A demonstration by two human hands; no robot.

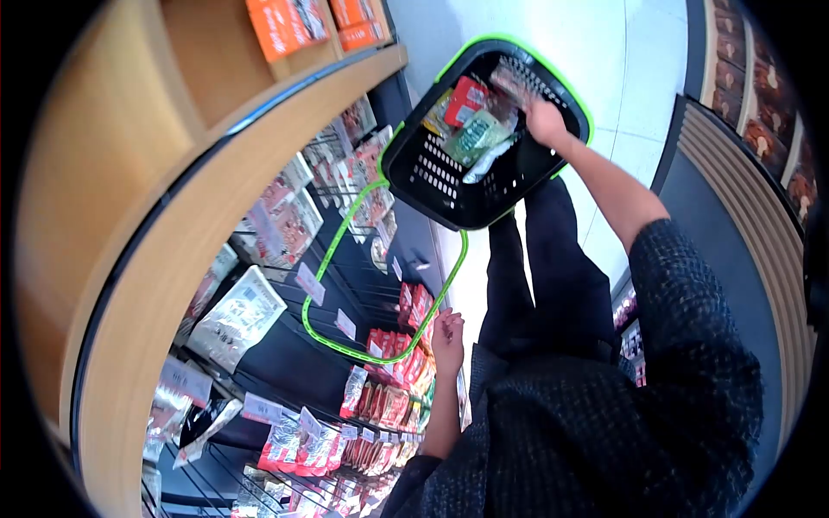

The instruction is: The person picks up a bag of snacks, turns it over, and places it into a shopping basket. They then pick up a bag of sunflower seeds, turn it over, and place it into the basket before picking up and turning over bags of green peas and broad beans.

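Observation:
My right hand (546,123) reaches into a black shopping basket (432,192) with a bright green rim. Its fingers are closed on a pinkish-brown packet (511,85), partly hidden by the hand. Beside it in the basket lie a red packet (467,97), a green-and-white packet (477,138) and a yellow packet (439,114). The basket's long green handle (332,246) tilts out toward the shelf on the left. My left hand (448,338) is low, close beside the handle, with curled fingers; whether anything is in them is hidden.
A curved wooden shelf edge (233,160) runs along the left. Below it hang packaged snacks (237,315) on hooks with price tags, and red packets (393,350) fill lower rows. Orange boxes (287,26) stand on top. At the right is a ribbed display unit (734,186).

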